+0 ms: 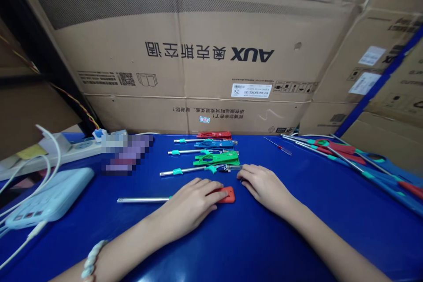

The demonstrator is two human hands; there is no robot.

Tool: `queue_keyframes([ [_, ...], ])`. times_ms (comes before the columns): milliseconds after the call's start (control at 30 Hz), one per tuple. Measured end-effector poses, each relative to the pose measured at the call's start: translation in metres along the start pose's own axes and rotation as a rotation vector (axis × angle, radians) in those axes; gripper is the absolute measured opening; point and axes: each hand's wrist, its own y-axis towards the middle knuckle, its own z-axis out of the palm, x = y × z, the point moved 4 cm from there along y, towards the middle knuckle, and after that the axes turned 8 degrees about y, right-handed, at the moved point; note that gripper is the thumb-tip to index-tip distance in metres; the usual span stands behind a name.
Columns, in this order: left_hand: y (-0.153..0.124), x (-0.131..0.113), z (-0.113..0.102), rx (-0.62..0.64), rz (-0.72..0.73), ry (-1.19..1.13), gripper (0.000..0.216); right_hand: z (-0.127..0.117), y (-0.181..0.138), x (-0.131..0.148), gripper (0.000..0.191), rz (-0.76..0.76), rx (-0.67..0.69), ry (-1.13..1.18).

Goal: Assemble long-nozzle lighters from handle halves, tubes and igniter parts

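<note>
My left hand (194, 207) is closed over a long-nosed gas lighter with a red handle (228, 195) and a silver metal tube (142, 200). The tube juts out to the left. The palm and fingers hide most of the handle. My right hand (261, 185) has its fingers curled together by the right end of a lighter's inner part (185, 170), a metal tube with a turquoise trigger and a clear fuel tank. Whatever lies between these fingertips is hidden. Just behind are a green handle shell (216, 158), a blue handle shell (214, 144) and a red handle shell (214, 135), with more tube parts.
Several long lighters with red and blue handles (383, 176) lie at the right. A thin screwdriver (280, 147) rests behind my right hand. At the left are a light-blue charger block (56, 198) with white cables and a power strip (79, 147). A cardboard wall (198, 17) stands behind.
</note>
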Motion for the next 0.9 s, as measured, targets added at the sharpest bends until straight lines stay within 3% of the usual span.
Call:
queue_keyframes([
  [267,-0.001,-0.003,-0.002,0.034,-0.006,-0.028,0.029,0.007,0.002,0.004,0.019,-0.051,-0.077,-0.020],
  [533,-0.002,-0.001,-0.002,0.019,0.004,-0.048,0.029,0.007,0.001,-0.004,0.018,0.046,-0.053,0.134],
  [700,-0.002,-0.001,-0.003,0.010,0.003,-0.063,0.030,0.010,0.002,-0.009,0.020,0.130,-0.129,0.236],
  [900,-0.002,0.001,-0.002,0.013,0.002,-0.084,0.030,0.015,0.003,-0.005,0.020,0.085,-0.143,0.149],
])
